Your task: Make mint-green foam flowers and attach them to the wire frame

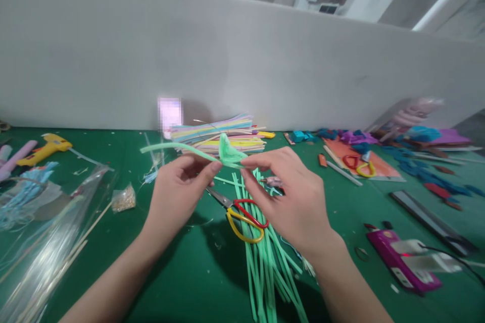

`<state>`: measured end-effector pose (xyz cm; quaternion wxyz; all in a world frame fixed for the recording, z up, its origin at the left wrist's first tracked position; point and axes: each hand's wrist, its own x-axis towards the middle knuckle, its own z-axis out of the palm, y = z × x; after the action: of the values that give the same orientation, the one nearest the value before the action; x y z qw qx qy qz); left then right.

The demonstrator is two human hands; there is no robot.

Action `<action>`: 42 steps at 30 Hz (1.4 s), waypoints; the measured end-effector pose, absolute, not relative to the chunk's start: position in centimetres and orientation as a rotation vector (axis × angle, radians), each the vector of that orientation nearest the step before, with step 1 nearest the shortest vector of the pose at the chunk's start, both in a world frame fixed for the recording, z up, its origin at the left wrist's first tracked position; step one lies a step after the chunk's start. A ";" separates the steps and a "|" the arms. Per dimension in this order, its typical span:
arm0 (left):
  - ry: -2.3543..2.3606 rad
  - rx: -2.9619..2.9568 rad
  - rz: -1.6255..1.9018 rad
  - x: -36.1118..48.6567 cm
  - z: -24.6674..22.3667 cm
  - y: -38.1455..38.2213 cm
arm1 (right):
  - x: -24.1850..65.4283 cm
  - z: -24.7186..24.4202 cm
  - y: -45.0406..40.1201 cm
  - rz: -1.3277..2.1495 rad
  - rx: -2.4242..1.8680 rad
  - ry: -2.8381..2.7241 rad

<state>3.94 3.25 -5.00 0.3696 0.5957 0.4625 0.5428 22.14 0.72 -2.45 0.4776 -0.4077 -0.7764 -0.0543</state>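
Observation:
Both hands hold a bent light-green fuzzy stem (pixel 229 153) above the green table. My left hand (pixel 184 186) pinches it between thumb and index finger, and a long end sticks out to the left. On the other side my right hand (pixel 290 194) pinches it at the right. Between the fingertips the stem forms a small folded, pointed shape standing up. Below the hands lie scissors (pixel 242 217) with one red and one yellow handle, resting over a bundle of green stems (pixel 265 272).
Multicoloured stems (pixel 223 133) lie against the white partition (pixel 227 50). At the left are a yellow glue gun (pixel 47 149), a bead bag (pixel 124 198) and clear wrappers (pixel 56 252). A purple power strip (pixel 401 262) and other scissors (pixel 366 169) lie at the right.

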 end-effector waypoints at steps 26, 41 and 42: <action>0.976 1.446 1.402 4.0 -4.5 2.7 | 22.6 -1.9 0.9 0.430 -1.095 -1.709; 0.894 1.315 1.419 4.0 -3.3 1.6 | 23.8 -3.4 3.0 1.494 -0.667 -1.341; 0.891 1.320 1.413 4.0 -3.3 1.6 | 23.8 -3.5 3.0 1.488 -0.648 -1.345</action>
<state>4.01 1.63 -3.33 0.4850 0.5420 0.3661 0.5805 23.78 3.00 -3.50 0.4942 -0.2671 -0.5549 0.6135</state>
